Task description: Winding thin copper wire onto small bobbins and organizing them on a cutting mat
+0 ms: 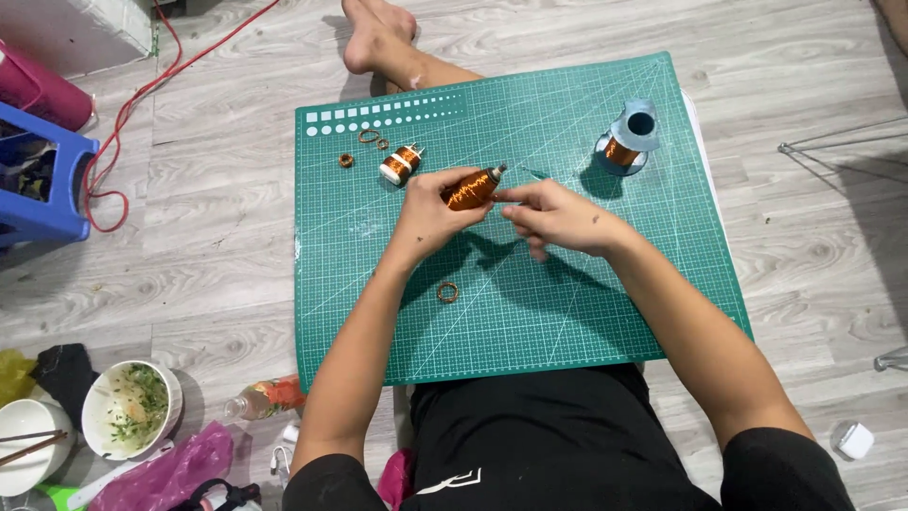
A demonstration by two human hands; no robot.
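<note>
Left hand grips the copper-wound cylindrical coil over the green cutting mat, right hand pinching fine wire at its tip, mid-winding; steady tension looks needed.

Bright, even light from above; the arms cast soft dark shadows on the green mat. Sharp focus, slight stretch toward the frame's edges.

From my feed, my left hand covers the near end of the copper-wound cylinder, so I cannot see how much of it sits in the palm. Any wire between my right hand and that cylinder is too thin to see. Far left of my hands, the blue stool is cut off by the edge.
</note>
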